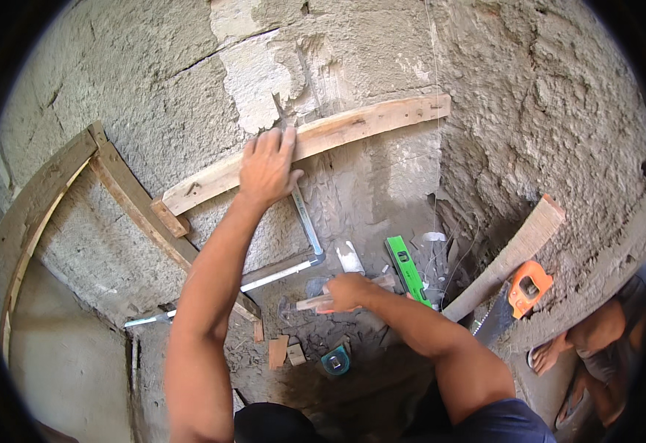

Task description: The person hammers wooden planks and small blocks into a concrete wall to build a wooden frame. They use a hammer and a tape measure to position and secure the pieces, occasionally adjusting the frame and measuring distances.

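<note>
My left hand lies across a long wooden board set against the rough wall. Its fingers are stretched out over the board's upper edge, and the thumb stands apart near the lower edge. Lower down, my right hand is closed around the wooden handle of a hammer. The hammer's head points left, partly blurred against the dusty ground. A small wood block sits under the board's left end. Below my left hand, a pipe runs down the wall to an elbow joint.
A green spirit level lies right of my right hand. An orange-handled saw leans beside a plank. A tape measure and wood scraps lie nearer. A wooden frame stands left; another person's leg is at right.
</note>
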Demonstrator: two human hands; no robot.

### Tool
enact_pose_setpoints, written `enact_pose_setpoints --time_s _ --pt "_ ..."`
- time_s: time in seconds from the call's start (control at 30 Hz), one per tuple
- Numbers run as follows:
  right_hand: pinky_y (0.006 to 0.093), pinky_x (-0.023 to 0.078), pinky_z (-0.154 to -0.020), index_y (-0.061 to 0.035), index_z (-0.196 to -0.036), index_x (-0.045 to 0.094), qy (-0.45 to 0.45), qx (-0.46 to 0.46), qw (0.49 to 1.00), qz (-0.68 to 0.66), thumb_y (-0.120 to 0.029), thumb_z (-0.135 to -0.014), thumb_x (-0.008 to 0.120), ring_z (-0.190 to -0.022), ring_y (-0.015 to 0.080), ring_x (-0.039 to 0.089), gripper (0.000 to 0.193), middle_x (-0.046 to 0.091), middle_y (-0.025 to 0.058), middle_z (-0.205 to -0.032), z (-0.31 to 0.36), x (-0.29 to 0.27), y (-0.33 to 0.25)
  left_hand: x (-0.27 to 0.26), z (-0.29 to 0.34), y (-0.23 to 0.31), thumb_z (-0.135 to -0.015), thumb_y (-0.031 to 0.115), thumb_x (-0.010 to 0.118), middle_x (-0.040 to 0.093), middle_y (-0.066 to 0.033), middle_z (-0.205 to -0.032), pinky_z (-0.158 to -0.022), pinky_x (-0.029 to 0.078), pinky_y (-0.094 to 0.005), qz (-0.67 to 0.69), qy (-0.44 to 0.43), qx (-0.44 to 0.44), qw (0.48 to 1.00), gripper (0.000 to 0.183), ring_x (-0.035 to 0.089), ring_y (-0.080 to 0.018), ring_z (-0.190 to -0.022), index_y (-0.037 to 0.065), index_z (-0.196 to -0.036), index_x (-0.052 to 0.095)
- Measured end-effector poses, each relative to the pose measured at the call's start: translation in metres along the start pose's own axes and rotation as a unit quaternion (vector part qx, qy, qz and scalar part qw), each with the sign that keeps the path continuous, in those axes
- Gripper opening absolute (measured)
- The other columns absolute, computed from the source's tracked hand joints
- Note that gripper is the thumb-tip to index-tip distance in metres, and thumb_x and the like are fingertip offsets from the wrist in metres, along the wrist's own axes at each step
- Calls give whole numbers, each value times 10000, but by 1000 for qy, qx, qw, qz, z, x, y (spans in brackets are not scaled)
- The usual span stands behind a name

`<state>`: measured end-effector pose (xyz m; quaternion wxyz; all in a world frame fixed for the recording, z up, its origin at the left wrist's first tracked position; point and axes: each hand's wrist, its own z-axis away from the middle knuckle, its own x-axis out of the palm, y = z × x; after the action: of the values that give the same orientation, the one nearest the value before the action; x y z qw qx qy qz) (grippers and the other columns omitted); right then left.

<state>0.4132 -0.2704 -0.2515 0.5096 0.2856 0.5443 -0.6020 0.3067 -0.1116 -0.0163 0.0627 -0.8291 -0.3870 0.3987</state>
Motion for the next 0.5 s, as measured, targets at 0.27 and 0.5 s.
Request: enact_pose_setpoints --time_s 0.27,0.5 --pt "524 566 -950 -50 -1147 773 20 -54 997 -44 -643 -897 723 -1099 416 724 646 765 231 -1127 4 8 32 25 -36 17 -830 272 805 609 -107 -1213 -939 444 -508 -79 -38 -50 995 690 597 -327 -1160 160 -1449 521" --pt "515 555 -974 -45 -1124 775 25 -38 995 -94 -601 -905 735 -1125 394 721 599 760 223 -1158 13 2 30 28 -34 29 -911 170 637 635 -158 -1188 -955 458 -549 -66 -12 -78 995 457 614 -371 -1144 141 -1359 554"
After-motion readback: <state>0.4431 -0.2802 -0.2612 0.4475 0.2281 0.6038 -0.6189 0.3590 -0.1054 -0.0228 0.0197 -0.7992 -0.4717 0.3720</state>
